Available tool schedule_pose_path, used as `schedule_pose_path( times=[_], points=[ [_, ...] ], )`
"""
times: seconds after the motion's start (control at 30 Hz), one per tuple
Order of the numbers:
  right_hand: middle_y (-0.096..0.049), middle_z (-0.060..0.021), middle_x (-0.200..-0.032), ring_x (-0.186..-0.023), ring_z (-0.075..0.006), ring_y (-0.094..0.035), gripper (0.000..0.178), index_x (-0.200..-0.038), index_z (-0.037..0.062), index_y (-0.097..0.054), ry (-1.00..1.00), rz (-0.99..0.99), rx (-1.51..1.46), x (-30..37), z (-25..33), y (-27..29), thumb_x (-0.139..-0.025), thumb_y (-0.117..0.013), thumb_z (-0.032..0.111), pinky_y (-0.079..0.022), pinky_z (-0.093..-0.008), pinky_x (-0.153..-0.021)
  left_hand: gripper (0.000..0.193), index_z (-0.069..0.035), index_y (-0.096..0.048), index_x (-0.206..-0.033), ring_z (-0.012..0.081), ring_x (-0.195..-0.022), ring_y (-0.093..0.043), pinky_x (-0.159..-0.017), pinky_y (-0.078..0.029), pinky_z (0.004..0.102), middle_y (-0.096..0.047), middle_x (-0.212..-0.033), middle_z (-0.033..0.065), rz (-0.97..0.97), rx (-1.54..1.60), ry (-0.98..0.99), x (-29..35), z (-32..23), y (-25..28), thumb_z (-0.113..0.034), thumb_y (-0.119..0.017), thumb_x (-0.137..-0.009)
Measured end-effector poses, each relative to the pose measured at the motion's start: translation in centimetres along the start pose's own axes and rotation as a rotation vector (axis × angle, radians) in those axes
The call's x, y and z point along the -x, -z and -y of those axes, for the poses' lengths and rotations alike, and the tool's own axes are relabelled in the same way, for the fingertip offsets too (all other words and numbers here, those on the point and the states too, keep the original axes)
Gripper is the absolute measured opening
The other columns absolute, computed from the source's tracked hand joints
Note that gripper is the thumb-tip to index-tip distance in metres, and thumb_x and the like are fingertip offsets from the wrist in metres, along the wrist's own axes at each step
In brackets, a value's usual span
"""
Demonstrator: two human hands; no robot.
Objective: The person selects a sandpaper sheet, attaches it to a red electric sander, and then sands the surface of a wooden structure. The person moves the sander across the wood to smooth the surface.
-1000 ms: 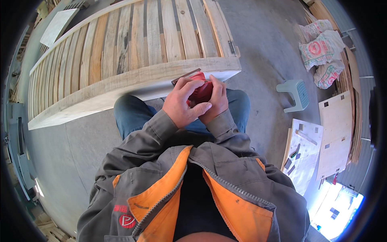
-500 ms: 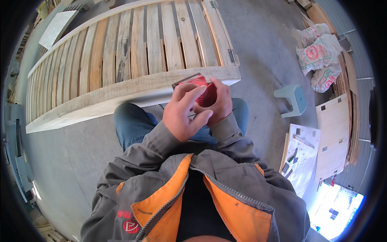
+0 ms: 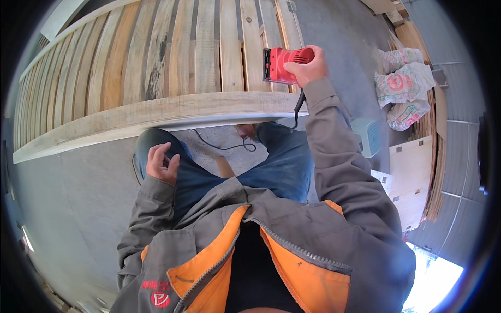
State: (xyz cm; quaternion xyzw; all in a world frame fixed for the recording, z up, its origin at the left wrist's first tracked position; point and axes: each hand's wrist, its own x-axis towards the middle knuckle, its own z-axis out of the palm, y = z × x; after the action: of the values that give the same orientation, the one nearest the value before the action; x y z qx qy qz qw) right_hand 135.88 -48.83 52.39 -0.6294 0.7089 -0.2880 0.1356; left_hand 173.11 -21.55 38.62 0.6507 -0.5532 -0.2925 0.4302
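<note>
A red electric sander (image 3: 284, 64) is gripped in my right hand (image 3: 313, 67), over the right end of a slatted wooden frame (image 3: 172, 107). The sander lies on its side, its dark flat pad facing left; whether it touches the slats I cannot tell. Its black cord (image 3: 298, 109) hangs down past the frame's near rail. My left hand (image 3: 163, 163) hovers by my left knee, fingers loosely bent and apart, with nothing in it.
More black cord (image 3: 224, 148) curls on the floor between my legs. To the right are a pale blue-green plastic stool (image 3: 368, 136), several printed sacks (image 3: 404, 86) and leaning plywood panels (image 3: 412, 177). Grey concrete floor (image 3: 83, 208) shows at the left.
My hands have come apart. The right one has carried the sander forward and right over the frame; the left one has let go and dropped back toward my left knee.
</note>
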Motion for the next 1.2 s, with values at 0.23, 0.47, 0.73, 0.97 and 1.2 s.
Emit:
schedule_pose_path(
  times=[0.23, 0.47, 0.73, 0.97, 1.2],
  points=[
    [-0.068, -0.0152, -0.115, -0.105, -0.0257, -0.067, 0.079, -0.127, -0.0006, -0.056, -0.047, 0.096, 0.065, -1.9, -1.7, -3.5, -0.062, -0.089, 0.028, -0.055, -0.0366, -0.095, 0.04, -0.001, -0.067, -0.123, 0.014, -0.066, -0.057, -0.061, -0.051, 0.028, -0.065, -0.111, 0.011, -0.015, 0.048, 0.047, -1.1, 0.8, -0.1, -0.006, -0.078, -0.085],
    [-0.07, -0.0177, -0.116, -0.107, -0.0298, -0.069, 0.083, -0.132, 0.0007, -0.057, -0.09, 0.13, 0.262, -1.1, -0.1, -3.9, -0.061, -0.088, 0.031, -0.056, -0.0387, -0.096, 0.038, 0.001, -0.067, -0.123, 0.0136, -0.067, -0.057, -0.061, -0.051, 0.0276, -0.065, -0.11, 0.0113, 0.012, 0.053, 0.067, -2.1, 1.3, 0.1, -0.007, -0.077, -0.086],
    [-0.066, -0.0181, -0.125, -0.115, -0.0342, -0.066, 0.081, -0.138, 0.0101, -0.054, -0.13, 0.166, 0.409, -0.8, -0.1, -3.9, -0.066, -0.083, 0.036, -0.056, -0.0425, -0.099, 0.036, 0.0, -0.068, -0.122, 0.0138, -0.067, -0.059, -0.062, -0.051, 0.0283, -0.065, -0.11, 0.0116, 0.017, 0.088, 0.094, -2.5, 1.4, -0.2, -0.007, -0.077, -0.087],
    [-0.064, -0.0179, -0.125, -0.116, -0.0352, -0.064, 0.079, -0.138, 0.0123, -0.053, -0.124, 0.182, 0.346, -0.6, 0.0, -4.8, -0.068, -0.082, 0.034, -0.054, -0.0431, -0.101, 0.036, 0.0, -0.068, -0.12, 0.0153, -0.068, -0.06, -0.063, -0.052, 0.03, -0.066, -0.107, 0.0113, 0.022, 0.055, 0.108, -2.9, 1.1, -0.2, -0.008, -0.077, -0.086],
    [-0.063, -0.017, -0.125, -0.118, -0.0347, -0.063, 0.074, -0.136, 0.0125, -0.054, -0.146, 0.149, 0.379, -0.8, -0.6, -4.8, -0.069, -0.081, 0.033, -0.054, -0.0425, -0.102, 0.035, -0.001, -0.069, -0.119, 0.0167, -0.068, -0.062, -0.064, -0.052, 0.03, -0.067, -0.106, 0.0104, 0.052, 0.011, 0.122, -3.3, 0.5, -0.4, -0.009, -0.077, -0.086]
  ],
)
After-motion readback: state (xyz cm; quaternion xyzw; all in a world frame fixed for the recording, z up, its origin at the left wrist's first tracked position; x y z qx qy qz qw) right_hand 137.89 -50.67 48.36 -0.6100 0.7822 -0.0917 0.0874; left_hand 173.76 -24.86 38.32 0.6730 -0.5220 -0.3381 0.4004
